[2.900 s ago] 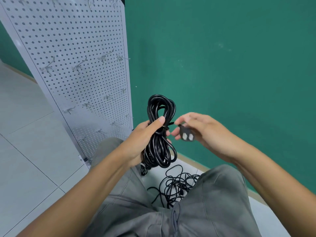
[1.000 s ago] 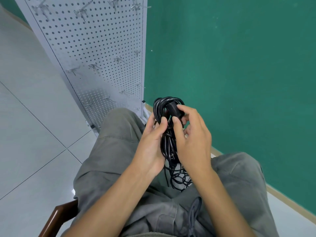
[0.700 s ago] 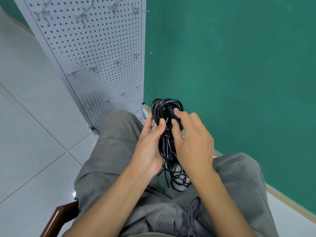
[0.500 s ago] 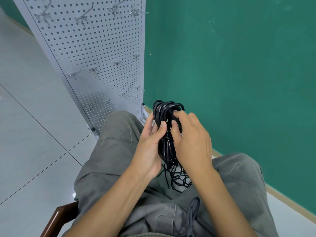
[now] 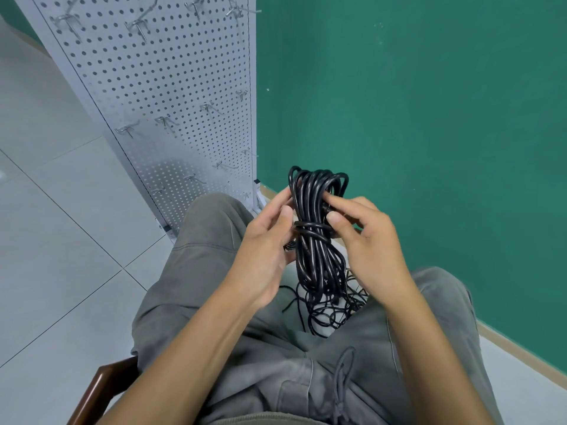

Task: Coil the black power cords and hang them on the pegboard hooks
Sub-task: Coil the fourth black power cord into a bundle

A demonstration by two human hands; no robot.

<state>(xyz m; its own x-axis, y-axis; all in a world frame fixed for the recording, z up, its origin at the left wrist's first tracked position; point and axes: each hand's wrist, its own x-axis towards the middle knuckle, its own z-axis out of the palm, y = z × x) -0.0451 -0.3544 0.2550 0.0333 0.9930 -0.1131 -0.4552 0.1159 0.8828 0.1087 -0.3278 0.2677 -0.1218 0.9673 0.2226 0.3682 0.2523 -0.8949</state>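
A coiled black power cord (image 5: 313, 210) stands upright between both hands above my lap, bound by a few turns of cord round its waist. My left hand (image 5: 264, 250) holds the bundle from the left with thumb and fingers curled at the wrapped band. My right hand (image 5: 365, 240) pinches the cord on the right side just above the band. A loose tangle of black cords (image 5: 331, 311) lies on the floor between my knees. The white pegboard (image 5: 159, 96) leans at the upper left, carrying several bare metal hooks (image 5: 167, 121).
A green wall (image 5: 429, 118) fills the right side, with a beige skirting at the floor. Pale tiled floor (image 5: 55, 240) spreads to the left. I sit on a brown wooden chair (image 5: 98, 391), grey trousers below my hands.
The plug end held in my right hand has been tucked into the bundle. The wrap round the coil's waist now shows, and my right hand has dropped from the top loop to that band.
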